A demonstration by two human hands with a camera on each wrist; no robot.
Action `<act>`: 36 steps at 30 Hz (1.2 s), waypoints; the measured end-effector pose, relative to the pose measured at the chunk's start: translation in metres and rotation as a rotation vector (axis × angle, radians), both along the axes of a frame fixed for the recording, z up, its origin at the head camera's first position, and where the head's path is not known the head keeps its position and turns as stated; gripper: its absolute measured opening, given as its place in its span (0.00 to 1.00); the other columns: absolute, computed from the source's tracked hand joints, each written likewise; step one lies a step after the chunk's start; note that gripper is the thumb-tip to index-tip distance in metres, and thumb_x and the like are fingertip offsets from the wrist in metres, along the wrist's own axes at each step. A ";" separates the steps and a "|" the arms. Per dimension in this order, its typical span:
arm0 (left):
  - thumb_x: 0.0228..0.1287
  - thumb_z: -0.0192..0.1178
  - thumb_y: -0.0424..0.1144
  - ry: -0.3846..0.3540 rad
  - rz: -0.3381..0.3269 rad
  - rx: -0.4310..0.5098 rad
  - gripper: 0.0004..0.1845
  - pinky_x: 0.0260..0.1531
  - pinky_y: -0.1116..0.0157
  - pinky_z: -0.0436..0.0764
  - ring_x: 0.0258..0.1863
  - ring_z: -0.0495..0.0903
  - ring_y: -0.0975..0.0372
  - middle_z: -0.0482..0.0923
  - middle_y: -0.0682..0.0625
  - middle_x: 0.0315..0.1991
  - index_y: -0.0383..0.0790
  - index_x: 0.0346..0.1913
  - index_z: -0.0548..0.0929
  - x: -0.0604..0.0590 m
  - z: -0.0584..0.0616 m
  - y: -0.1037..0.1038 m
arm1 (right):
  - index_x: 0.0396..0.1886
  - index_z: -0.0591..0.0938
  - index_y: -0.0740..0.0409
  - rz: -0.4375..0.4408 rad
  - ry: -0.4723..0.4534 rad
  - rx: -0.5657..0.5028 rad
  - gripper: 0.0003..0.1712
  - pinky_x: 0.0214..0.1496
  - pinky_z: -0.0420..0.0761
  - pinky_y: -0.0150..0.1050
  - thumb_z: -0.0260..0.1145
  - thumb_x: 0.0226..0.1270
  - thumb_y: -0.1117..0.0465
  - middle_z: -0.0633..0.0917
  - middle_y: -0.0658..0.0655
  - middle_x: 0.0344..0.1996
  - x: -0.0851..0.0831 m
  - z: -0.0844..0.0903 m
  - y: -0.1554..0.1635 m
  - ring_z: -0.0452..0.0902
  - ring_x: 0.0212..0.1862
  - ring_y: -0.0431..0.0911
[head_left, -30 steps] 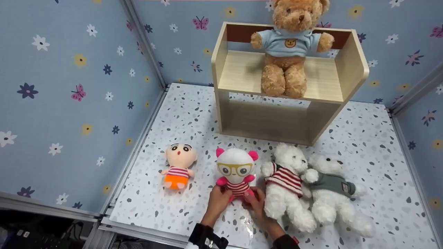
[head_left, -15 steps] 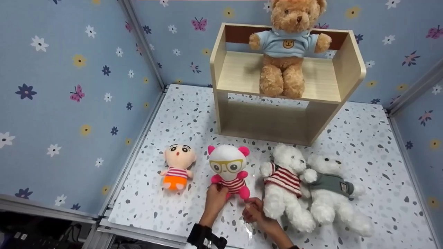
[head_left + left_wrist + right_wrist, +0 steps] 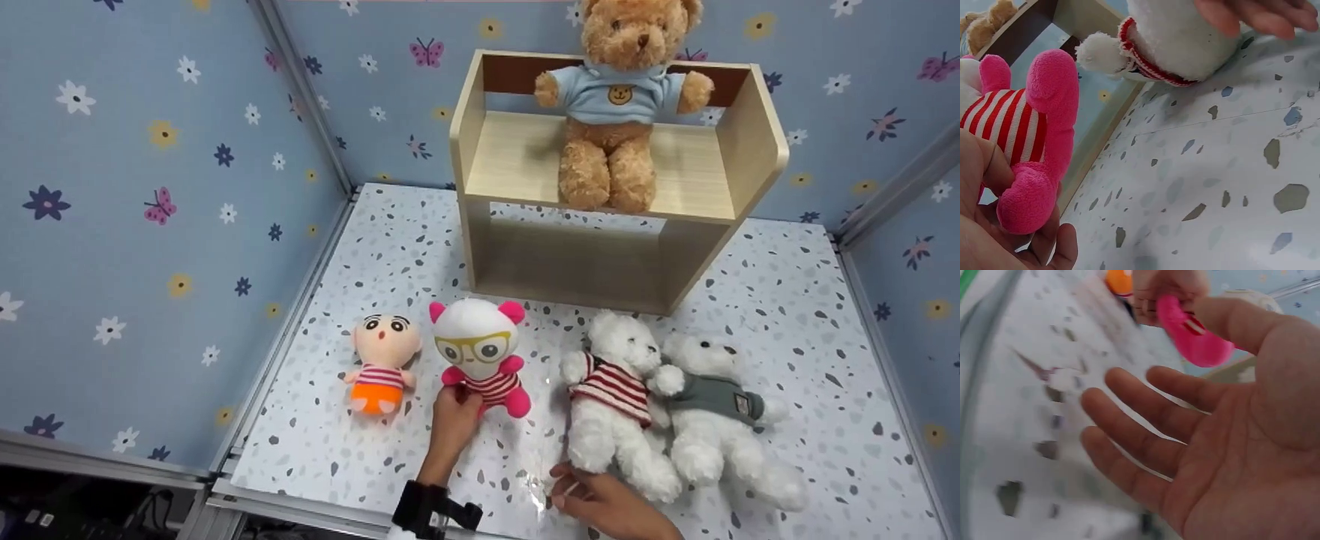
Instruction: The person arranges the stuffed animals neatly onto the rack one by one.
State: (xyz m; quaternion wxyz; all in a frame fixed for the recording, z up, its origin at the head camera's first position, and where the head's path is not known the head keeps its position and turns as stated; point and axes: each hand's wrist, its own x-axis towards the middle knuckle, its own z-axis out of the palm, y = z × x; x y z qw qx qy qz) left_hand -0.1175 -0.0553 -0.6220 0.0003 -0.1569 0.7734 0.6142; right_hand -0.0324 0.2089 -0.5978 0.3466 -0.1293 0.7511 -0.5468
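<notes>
A plush panda toy with pink ears, yellow glasses and a red-striped body is held by my left hand. In the left wrist view, thumb and fingers pinch its pink leg. My right hand is away from it, near the front edge, below the feet of a white bear in a striped sweater. The right wrist view shows this hand with its fingers spread and nothing in it. Left of the panda lies a boy doll with orange shorts.
A wooden two-tier shelf stands at the back, with a brown bear in a blue hoodie seated on its upper level. A second white bear in a green shirt lies at the right. Flowered walls enclose the speckled table.
The right hand has let go of the panda and moved down to the right. My left hand has carried the panda left and slightly back, toward the boy doll.
</notes>
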 end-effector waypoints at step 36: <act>0.61 0.59 0.33 0.050 -0.006 -0.036 0.13 0.38 0.64 0.75 0.37 0.75 0.59 0.78 0.45 0.36 0.31 0.48 0.80 0.003 0.019 -0.006 | 0.68 0.70 0.63 -0.680 0.792 0.390 0.29 0.61 0.69 0.41 0.66 0.71 0.62 0.58 0.71 0.68 -0.143 0.193 0.094 0.62 0.65 0.62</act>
